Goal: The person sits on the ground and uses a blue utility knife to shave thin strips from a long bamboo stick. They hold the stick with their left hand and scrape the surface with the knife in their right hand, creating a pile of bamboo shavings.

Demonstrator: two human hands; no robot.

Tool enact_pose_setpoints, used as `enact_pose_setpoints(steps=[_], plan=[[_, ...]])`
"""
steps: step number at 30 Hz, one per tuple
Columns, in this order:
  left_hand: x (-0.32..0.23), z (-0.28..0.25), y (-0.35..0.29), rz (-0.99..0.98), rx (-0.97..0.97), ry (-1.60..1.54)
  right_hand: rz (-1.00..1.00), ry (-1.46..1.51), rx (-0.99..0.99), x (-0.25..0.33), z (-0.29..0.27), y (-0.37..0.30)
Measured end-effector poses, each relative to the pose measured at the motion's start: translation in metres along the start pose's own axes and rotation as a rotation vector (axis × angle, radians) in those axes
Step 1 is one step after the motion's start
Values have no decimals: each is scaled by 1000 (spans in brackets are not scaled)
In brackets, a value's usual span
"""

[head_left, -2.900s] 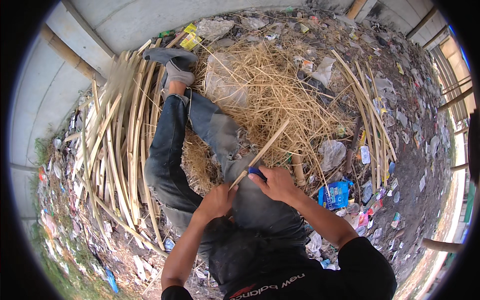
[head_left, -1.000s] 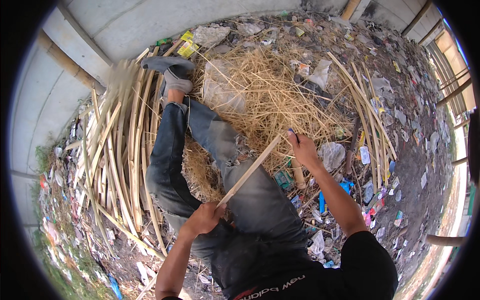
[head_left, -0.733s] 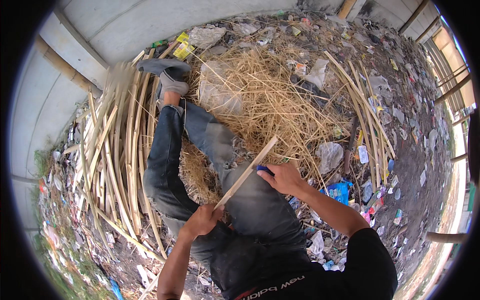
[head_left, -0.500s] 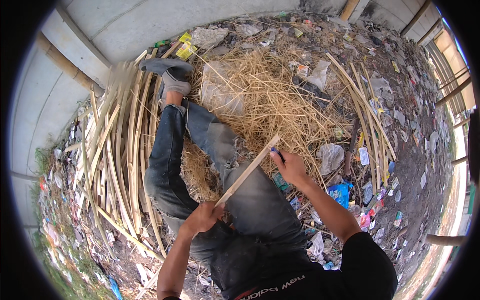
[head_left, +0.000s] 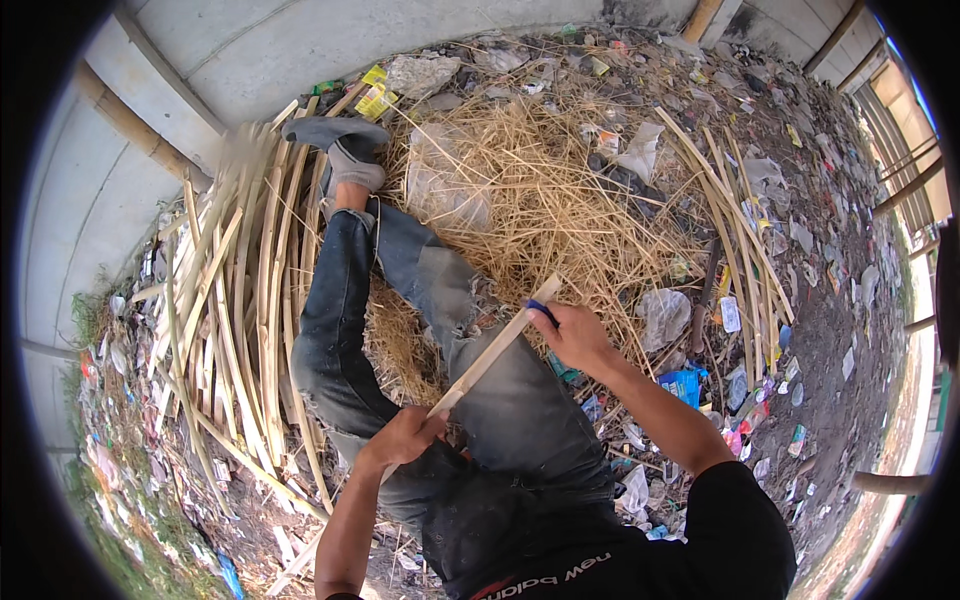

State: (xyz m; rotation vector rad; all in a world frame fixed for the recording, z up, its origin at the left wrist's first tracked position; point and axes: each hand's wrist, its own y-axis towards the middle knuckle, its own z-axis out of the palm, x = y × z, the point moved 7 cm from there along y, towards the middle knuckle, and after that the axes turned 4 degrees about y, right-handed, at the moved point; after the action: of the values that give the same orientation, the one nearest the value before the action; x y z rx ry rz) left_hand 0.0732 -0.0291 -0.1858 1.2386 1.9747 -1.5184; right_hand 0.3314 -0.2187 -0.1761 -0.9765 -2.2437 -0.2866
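A long, pale bamboo strip lies slantwise across my jeans-covered thighs. Closed around its lower part is my left hand, in front of my lap. My right hand is closed near the strip's upper end, on a small dark blue tool whose kind I cannot make out. This tool rests against the strip; any blade is hidden. Beyond my right hand a heap of thin shavings covers the ground, and some lie between my legs.
Many bamboo strips lie in a pile left of my legs. Several more strips are at the right of the shavings. Plastic litter, including a blue wrapper, is strewn over the dirt. A grey wall stands at the far side.
My right hand has shifted slightly left, and the blue tool now lies across the strip a little below its upper end. My left hand keeps its place on the strip.
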Motion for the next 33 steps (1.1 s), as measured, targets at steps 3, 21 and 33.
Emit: enact_pose_setpoints(steps=[3, 21, 33], plan=[[16, 7, 6, -21, 27, -67, -199, -45, 51, 32, 21, -20], [33, 24, -7, -231, 280, -538, -78, -12, 42, 19, 18, -22], [31, 22, -3, -226, 292, -565, 147, 65, -92, -18, -12, 0]])
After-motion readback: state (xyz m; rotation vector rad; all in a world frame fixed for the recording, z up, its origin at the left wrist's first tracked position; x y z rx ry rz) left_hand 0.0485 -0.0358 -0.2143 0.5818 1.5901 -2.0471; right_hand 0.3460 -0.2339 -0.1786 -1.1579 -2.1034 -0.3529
